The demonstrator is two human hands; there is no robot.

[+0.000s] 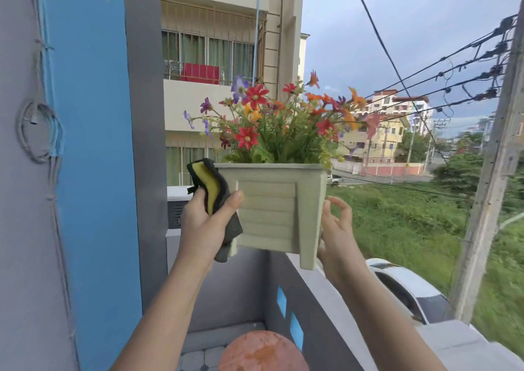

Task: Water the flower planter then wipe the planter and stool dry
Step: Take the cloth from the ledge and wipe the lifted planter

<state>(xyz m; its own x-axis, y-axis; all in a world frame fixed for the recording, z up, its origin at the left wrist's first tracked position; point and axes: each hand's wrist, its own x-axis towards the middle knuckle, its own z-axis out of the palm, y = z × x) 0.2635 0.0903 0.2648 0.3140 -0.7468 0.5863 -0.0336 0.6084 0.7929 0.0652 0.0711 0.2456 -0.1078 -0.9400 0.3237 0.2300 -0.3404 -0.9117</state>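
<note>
A pale green square planter full of red, orange and purple flowers is held up in the air in front of me, tilted slightly. My left hand grips a yellow and dark grey cloth and presses it against the planter's left side, thumb on the front face. My right hand supports the planter's right side, its fingers partly spread. Below, at the bottom edge, the round reddish top of the stool shows, blotchy and apparently damp.
A grey balcony wall with blue squares runs from the middle to the lower right. A blue and grey pillar with cables stands at the left. Beyond the wall are a white car, grass, a utility pole and buildings.
</note>
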